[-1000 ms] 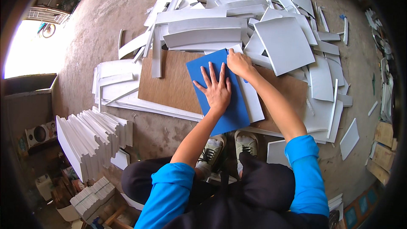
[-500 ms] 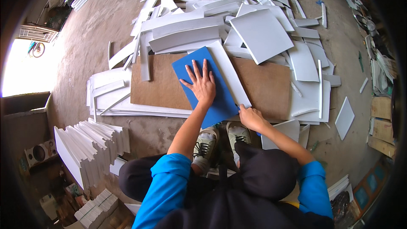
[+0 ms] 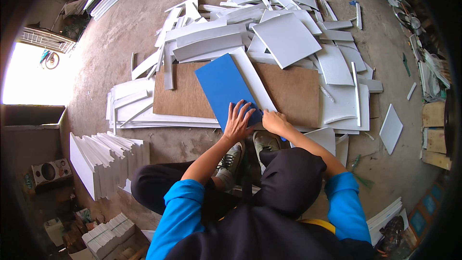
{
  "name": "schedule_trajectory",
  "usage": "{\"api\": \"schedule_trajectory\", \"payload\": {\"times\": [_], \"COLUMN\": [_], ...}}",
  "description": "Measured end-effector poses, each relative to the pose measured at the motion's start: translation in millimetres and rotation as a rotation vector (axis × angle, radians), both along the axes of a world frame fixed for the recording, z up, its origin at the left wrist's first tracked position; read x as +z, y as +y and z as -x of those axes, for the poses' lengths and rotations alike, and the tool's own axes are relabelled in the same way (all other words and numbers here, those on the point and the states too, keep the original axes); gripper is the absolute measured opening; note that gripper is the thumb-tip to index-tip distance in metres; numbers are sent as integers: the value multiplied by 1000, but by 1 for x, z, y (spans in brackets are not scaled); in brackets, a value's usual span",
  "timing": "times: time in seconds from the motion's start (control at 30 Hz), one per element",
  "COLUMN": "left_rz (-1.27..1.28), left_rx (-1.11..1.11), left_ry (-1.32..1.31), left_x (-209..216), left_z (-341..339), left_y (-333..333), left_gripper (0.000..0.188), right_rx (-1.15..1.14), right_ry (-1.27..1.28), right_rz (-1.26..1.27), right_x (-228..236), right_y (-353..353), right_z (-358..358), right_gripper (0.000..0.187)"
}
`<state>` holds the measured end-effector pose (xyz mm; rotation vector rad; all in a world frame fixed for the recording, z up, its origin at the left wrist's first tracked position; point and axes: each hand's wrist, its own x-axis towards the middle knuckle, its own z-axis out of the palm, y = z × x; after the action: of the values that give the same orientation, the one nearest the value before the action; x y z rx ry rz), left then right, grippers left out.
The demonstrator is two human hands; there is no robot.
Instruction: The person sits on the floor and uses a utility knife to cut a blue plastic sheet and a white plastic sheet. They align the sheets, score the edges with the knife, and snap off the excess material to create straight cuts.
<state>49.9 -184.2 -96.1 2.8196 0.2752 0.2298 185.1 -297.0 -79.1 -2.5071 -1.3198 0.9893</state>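
Note:
A blue rectangular board (image 3: 219,82) lies slantwise over a white foam-like sheet (image 3: 253,78), whose strip shows along its right edge. Both rest on a brown wooden board (image 3: 293,86). My left hand (image 3: 238,121) presses on the blue board's near end, fingers spread. Close beside it, at the lower right corner, my right hand (image 3: 275,123) is closed around a slim knife-like tool. The tool's dark tip meets the board's edge and a blue end (image 3: 283,139) pokes out below the fist; the rest is hidden.
Loose white pieces (image 3: 286,38) are heaped beyond the brown board. A stack of white panels (image 3: 108,161) stands at left, with bundled white pieces (image 3: 108,236) nearer me. My shoes (image 3: 264,144) are just below the boards. Wooden blocks (image 3: 435,135) line the right side.
My left hand has slid from the blue board's middle down to its near end. My right hand has moved slightly left and up with the tool, close to the left hand.

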Motion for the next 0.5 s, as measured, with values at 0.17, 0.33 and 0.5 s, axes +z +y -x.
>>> {"api": "schedule_trajectory", "payload": {"times": [0.17, 0.33, 0.5], "left_rz": [-37, -27, 94], "left_rx": [35, 49, 102], "left_ry": [-19, -23, -43], "left_x": [-5, -3, -2], "left_z": [-10, -16, -18], "left_y": [13, 23, 24], "left_gripper": [64, 64, 85], "right_rx": [43, -49, -12], "right_ry": [-110, -193, -252], "right_rz": [-44, -311, -399], "right_x": [15, 31, -5], "right_y": [18, 95, 179], "right_z": [-11, -56, -91], "right_gripper": [24, 26, 25]}}
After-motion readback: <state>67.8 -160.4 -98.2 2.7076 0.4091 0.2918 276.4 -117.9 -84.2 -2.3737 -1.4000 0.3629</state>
